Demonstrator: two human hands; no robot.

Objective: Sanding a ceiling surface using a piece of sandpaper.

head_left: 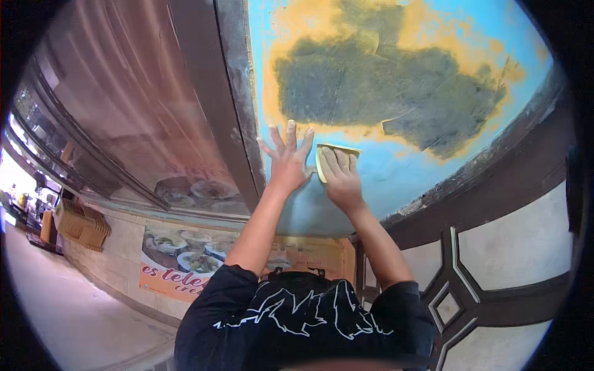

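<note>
A person is reaching both arms up from the lower middle of the frame to a painted wall panel (396,179) that is filling the upper right. At far left, a curved reddish shutter (124,105) is bending toward the rim, with a food poster (179,260) below it on a tiled wall.

Just left of centre, the left hand (286,157) is lying flat on the panel, its fingers (290,131) spread wide apart and holding nothing, beside a dark frame edge (238,105).

Immediately to the right, the right hand (339,176) is pressing a small yellow pad (334,151) against the blue paint. The fingers are lying close together and extended over the pad's face, pinning it to the panel rather than gripping it. The pad's top edge and left edge are peeking out beyond the fingertips; the rest is hidden under the hand.

The pad is probably light, thin and somewhat flexible, like sanding paper or a sponge, so it is likely best held by flat pressure from above, with the fingertips near its upper edge to keep it from sliding.

Above and to the right, a large patch of worn paint (383,86) is showing dark green ringed with orange. At far right, dark trim (482,185) is framing pale panels.
</note>
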